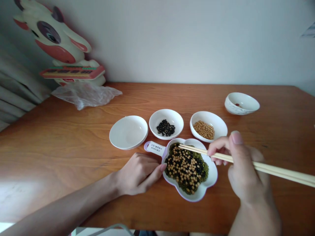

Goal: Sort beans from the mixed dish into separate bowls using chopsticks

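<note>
My right hand [246, 170] is closed around a pair of pale chopsticks [280, 172]. Their tips are together over the far part of a white, flower-shaped dish [212, 168] with a purple rim. Mixed tan, black and green beans [185, 168] lie in that dish. At its left edge, my left hand [140, 173] has its thumb on the rim and its fingers curled beside the handle; the fingertips are hidden. A paper label [156, 148] covers part of the handle. I cannot make out any bean between the chopstick tips.
Behind the dish stand an empty white bowl [116, 134], a bowl [179, 122] of black beans [165, 127] and a bowl [221, 126] of tan beans [203, 129]. Another bowl [230, 106] sits far right. Plastic bag [86, 95] and cow toy [71, 55] occupy the back left.
</note>
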Available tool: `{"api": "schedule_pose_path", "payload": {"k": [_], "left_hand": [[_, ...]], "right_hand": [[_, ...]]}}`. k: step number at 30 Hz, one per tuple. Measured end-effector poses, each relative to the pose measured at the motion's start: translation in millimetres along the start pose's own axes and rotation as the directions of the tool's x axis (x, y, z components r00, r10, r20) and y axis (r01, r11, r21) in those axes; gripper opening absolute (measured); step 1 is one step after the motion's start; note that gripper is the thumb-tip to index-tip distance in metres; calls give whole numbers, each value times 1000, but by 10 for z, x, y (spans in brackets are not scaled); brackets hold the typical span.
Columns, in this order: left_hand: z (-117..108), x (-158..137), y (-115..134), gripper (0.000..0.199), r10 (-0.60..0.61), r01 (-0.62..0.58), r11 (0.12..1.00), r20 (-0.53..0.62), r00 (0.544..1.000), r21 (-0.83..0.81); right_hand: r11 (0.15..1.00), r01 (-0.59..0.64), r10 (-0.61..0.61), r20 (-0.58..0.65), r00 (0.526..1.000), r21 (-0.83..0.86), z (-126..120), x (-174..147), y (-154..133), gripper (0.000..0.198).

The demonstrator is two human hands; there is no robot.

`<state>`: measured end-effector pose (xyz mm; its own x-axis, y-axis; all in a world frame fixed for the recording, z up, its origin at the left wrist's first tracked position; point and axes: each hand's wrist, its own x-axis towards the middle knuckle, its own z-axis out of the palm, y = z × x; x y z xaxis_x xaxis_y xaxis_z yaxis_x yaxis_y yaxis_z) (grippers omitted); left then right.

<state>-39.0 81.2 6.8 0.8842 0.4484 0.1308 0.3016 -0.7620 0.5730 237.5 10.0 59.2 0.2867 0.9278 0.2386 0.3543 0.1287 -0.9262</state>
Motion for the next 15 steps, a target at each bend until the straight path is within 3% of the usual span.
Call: {"api": "schedule_pose_path", "payload": {"k": [7, 15], "left_hand": [[32, 29, -15, 40, -11, 13, 999, -43, 999, 38], [34, 50, -41, 35, -4, 5, 1000, -27, 1000, 9]], "right_hand": [[999, -32, 32, -10, 999, 17, -125, -51, 48, 71], [990, -45, 42, -21, 999, -136, -497, -243, 41, 75]]}}
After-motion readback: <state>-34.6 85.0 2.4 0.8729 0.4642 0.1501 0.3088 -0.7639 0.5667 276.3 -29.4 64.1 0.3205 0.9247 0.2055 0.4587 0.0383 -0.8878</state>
